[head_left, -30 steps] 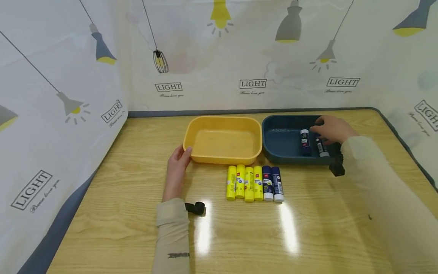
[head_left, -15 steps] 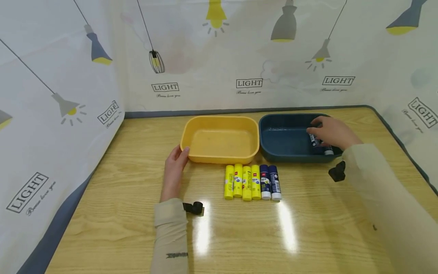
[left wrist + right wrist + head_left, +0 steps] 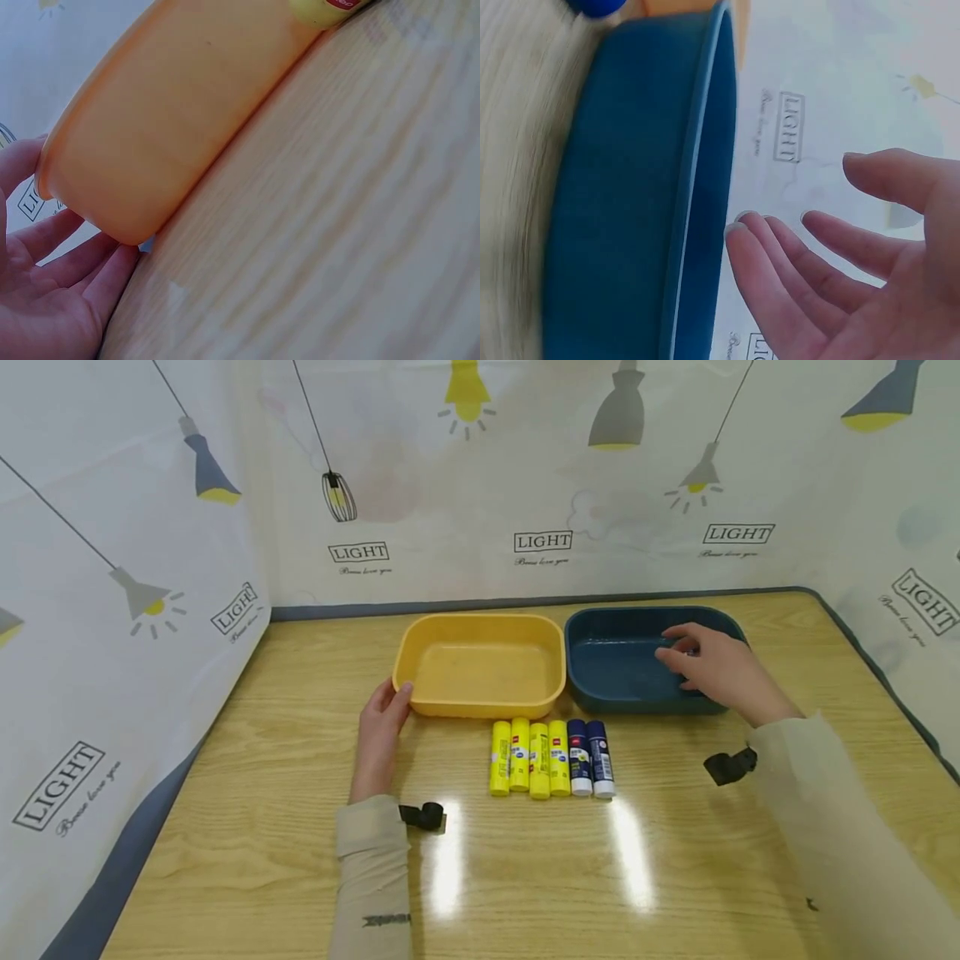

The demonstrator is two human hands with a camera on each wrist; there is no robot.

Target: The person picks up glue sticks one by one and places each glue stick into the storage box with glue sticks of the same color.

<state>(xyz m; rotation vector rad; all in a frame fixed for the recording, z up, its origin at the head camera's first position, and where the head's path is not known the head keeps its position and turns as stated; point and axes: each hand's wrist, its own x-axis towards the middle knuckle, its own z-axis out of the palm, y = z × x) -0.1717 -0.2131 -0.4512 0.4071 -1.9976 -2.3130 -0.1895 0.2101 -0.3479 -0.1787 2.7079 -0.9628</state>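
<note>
While a smooth yellow tray (image 3: pixel 480 703) and a glossy dark-blue tray (image 3: pixel 615 664), both rounded rectangles, stand side by side on a wood-grained table (image 3: pixel 525 877), the left hand (image 3: pixel 380 720) grips the former's near-left corner; the right hand (image 3: pixel 712 662), fingers parted and grasping nothing, hovers over the latter, perhaps screening something inside; nearer lie six cylinders: four yellow glue sticks (image 3: pixel 539 762), two navy glue sticks (image 3: pixel 579 758)

The right grip (image 3: pixel 718 667) hides part of the blue tray (image 3: pixel 626 700) — contents behind unclear.
</note>
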